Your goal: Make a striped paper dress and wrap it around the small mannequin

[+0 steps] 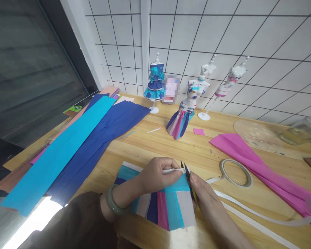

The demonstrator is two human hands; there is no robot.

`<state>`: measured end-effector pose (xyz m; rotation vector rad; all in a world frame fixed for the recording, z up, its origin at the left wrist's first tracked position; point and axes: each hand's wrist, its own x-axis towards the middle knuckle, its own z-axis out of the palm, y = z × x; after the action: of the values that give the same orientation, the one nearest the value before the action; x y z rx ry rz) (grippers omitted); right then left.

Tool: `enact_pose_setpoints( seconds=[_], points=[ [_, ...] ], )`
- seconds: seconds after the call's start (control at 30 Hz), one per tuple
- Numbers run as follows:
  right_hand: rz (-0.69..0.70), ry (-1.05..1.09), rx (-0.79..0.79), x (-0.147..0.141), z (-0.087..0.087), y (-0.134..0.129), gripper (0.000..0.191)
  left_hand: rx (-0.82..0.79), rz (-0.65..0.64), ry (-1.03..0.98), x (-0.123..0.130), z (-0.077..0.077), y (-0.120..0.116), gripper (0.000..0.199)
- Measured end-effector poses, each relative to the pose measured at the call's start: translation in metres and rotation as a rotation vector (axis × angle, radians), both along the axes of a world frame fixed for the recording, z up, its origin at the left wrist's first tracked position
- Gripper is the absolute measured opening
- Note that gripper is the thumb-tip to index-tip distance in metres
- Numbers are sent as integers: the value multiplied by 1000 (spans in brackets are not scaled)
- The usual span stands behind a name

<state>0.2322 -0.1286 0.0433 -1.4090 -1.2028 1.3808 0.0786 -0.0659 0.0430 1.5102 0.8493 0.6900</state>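
A striped piece of crepe paper (pixel 174 209) in blue, pink, turquoise and white lies near the table's front edge. Along its top edge runs a white tape strip (pixel 128 165). My left hand (pixel 158 174) pinches this edge between thumb and fingers, its wrist wearing a green bangle (pixel 113 200). In my right hand (pixel 200 188) are small scissors (pixel 188 173) with dark blades, slightly apart at the right end of the white strip. Their handles are mostly hidden by my fingers and the paper.
Blue crepe paper (pixel 93 148) and turquoise crepe paper (pixel 64 145) lie left. Right are a tape roll (pixel 224 169), loose white strips (pixel 251 219) and pink crepe paper (pixel 254 162). Behind stand a dressed mini mannequin (pixel 155 77), a striped-skirted one (pixel 194 91) and another (pixel 233 77) by the tiled wall.
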Motion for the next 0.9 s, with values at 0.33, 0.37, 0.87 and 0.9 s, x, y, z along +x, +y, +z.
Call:
enact_pose_setpoints(
  seconds=[0.33,0.37,0.87,0.9],
  points=[
    [-16,-101,-27,2,-3,-1,43,-4,12,-7,1,2,0,15],
    [-17,-98,-36,2,-3,-1,44,-8,12,-3,0,1,0,15],
    [-12,-102,-42,3,-5,1,45,-12,-3,-3,2,-4,0,18],
    [0,-94,-49,3,-5,1,44,-10,-2,-4,2,-4,1,18]
  ],
)
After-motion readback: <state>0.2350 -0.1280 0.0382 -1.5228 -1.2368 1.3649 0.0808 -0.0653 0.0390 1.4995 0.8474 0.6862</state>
